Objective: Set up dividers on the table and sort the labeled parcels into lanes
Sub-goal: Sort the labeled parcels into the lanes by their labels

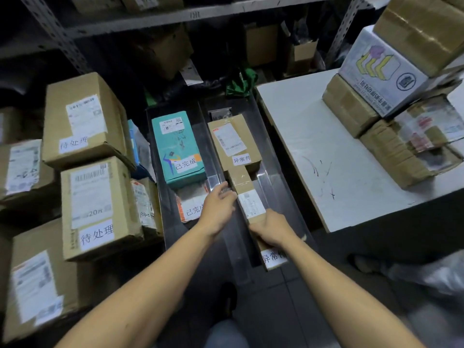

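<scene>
— Largest first? Metal shelving [175, 13] across the top of the frame. White counter [326, 146] at right, carrying stacked cartons [391, 96] at upper right. Brown parcels tagged 待处理 [85, 121] piled at left.

— And the lanes? Dark counter [263, 297] at centre, split by clear dividers [213, 159] running from lower centre toward the top. Middle lane: teal parcel [178, 146] tagged 已完成, with a flat parcel [193, 207] of the same tag just below it. Right lane: brown parcel tagged 异常件 [232, 141] at the far end, and a long narrow parcel [248, 197], same tag on its near end, just below and apparently touching it.

— Hands? Right hand [272, 228] gripping the near part of the long narrow parcel, fingers curled over it. Left hand [221, 209] beside the parcel's left edge, fingers loosely spread, tips at the divider; contact with the parcel not certain.

— Risks? Judged likely: pushed further up the lane, butting against the far parcel and riding over the divider wall. Also possible: divider nudged sideways by the left hand, narrowing the middle lane.
</scene>
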Demonstrator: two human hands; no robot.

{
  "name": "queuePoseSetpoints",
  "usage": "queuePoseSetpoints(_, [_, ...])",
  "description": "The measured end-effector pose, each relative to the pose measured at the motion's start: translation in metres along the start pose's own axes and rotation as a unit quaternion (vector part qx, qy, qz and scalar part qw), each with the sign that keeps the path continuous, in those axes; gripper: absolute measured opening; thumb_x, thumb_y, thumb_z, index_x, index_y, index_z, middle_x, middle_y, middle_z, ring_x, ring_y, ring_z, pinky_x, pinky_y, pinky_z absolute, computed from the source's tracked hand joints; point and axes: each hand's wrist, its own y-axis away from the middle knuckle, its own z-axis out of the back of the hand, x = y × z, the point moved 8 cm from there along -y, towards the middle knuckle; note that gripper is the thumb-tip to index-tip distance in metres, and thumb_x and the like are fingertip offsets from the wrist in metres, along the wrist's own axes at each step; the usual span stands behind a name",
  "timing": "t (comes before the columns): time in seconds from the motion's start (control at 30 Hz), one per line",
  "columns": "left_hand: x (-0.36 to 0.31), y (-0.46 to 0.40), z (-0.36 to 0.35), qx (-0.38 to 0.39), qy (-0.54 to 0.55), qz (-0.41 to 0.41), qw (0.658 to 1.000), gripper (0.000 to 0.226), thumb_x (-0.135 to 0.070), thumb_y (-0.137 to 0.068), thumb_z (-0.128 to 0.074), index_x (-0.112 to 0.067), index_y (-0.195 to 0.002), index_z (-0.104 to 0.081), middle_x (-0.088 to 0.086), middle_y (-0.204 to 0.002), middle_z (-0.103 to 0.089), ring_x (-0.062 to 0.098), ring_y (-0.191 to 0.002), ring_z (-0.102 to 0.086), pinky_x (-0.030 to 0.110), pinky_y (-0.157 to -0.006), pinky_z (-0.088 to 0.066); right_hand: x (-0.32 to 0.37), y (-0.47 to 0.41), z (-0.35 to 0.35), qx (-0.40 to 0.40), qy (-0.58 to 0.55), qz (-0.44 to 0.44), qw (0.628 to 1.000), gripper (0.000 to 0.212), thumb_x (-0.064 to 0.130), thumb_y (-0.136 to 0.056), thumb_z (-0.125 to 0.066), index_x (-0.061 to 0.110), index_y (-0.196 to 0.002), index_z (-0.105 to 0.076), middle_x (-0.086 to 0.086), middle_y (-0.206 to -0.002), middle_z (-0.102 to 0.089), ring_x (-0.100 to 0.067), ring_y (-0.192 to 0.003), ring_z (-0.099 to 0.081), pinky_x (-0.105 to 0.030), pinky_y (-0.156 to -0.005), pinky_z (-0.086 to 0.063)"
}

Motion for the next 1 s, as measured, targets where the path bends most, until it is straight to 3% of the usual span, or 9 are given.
queuePoseSetpoints(0.1, [0.001, -0.002, 0.004, -0.009, 0.015, 0.003, 1.0, 0.04, -0.012, -0.096, -0.053, -0.021, -0.135, -0.047, 0.006, -0.121, -0.061, 0.016, -0.111, -0.059, 0.025, -0.086, -0.047, -0.003, -0.008, -0.006, -0.011, 0.01, 0.001, 1.0, 0.049, 0.037, -0.076, -0.07, 0.012, -0.116, -0.061, -0.009, -0.112, -0.06, -0.024, -0.095, -0.061, -0.031, -0.079, -0.05])
queuePoseSetpoints(0.2, [0.002, -0.004, 0.007, -0.013, 0.023, 0.004, 1.0, 0.041, -0.012, -0.097, -0.052, -0.017, -0.138, -0.046, 0.006, -0.12, -0.062, 0.012, -0.105, -0.059, 0.022, -0.08, -0.048, -0.009, -0.014, -0.014, -0.018, 0.019, -0.007, 1.0, 0.054, 0.037, -0.078, -0.07, 0.01, -0.121, -0.056, -0.009, -0.119, -0.053, -0.021, -0.093, -0.055, -0.027, -0.077, -0.044])
queuePoseSetpoints(0.33, [0.003, -0.007, 0.007, -0.011, 0.035, 0.007, 0.999, 0.039, -0.013, -0.098, -0.052, -0.019, -0.135, -0.047, 0.001, -0.112, -0.064, 0.007, -0.099, -0.06, 0.02, -0.076, -0.047, -0.011, -0.017, -0.024, -0.018, 0.002, -0.008, 1.0, 0.058, 0.035, -0.079, -0.07, 0.007, -0.126, -0.051, -0.009, -0.123, -0.047, -0.027, -0.106, -0.056, -0.037, -0.091, -0.05])
queuePoseSetpoints(0.43, [0.006, -0.009, 0.009, -0.006, 0.034, 0.011, 0.999, 0.038, -0.013, -0.098, -0.052, -0.02, -0.135, -0.048, 0.0, -0.111, -0.065, 0.008, -0.1, -0.06, 0.022, -0.08, -0.047, -0.013, -0.02, -0.029, -0.015, 0.002, -0.008, 1.0, 0.061, 0.037, -0.079, -0.07, 0.008, -0.128, -0.049, -0.009, -0.124, -0.046, -0.027, -0.109, -0.055, -0.041, -0.096, -0.049])
queuePoseSetpoints(0.57, [0.011, -0.009, 0.012, -0.002, 0.027, 0.018, 0.999, 0.044, -0.015, -0.098, -0.053, -0.018, -0.141, -0.043, 0.004, -0.125, -0.059, 0.014, -0.114, -0.056, 0.028, -0.093, -0.044, -0.016, -0.023, -0.033, -0.006, 0.007, -0.006, 1.0, 0.056, 0.036, -0.078, -0.068, 0.01, -0.125, -0.054, -0.009, -0.123, -0.05, -0.024, -0.112, -0.052, -0.039, -0.097, -0.049])
queuePoseSetpoints(0.8, [0.009, -0.009, 0.009, 0.008, 0.03, 0.021, 0.999, 0.043, -0.014, -0.099, -0.05, -0.017, -0.141, -0.042, -0.006, -0.109, -0.062, 0.005, -0.103, -0.058, 0.027, -0.09, -0.043, -0.015, -0.028, -0.039, -0.021, -0.011, -0.004, 1.0, 0.058, 0.038, -0.079, -0.071, 0.009, -0.126, -0.054, -0.009, -0.125, -0.05, -0.025, -0.11, -0.055, -0.033, -0.09, -0.049])
queuePoseSetpoints(1.0, [0.011, -0.008, 0.011, 0.005, 0.023, 0.025, 0.999, 0.041, -0.015, -0.099, -0.051, -0.017, -0.14, -0.044, -0.001, -0.116, -0.06, 0.008, -0.105, -0.057, 0.026, -0.087, -0.043, -0.013, -0.034, -0.039, 0.0, 0.003, 0.016, 1.0, 0.058, 0.041, -0.08, -0.073, 0.013, -0.129, -0.056, -0.009, -0.125, -0.057, -0.024, -0.114, -0.057, -0.036, -0.095, -0.05])
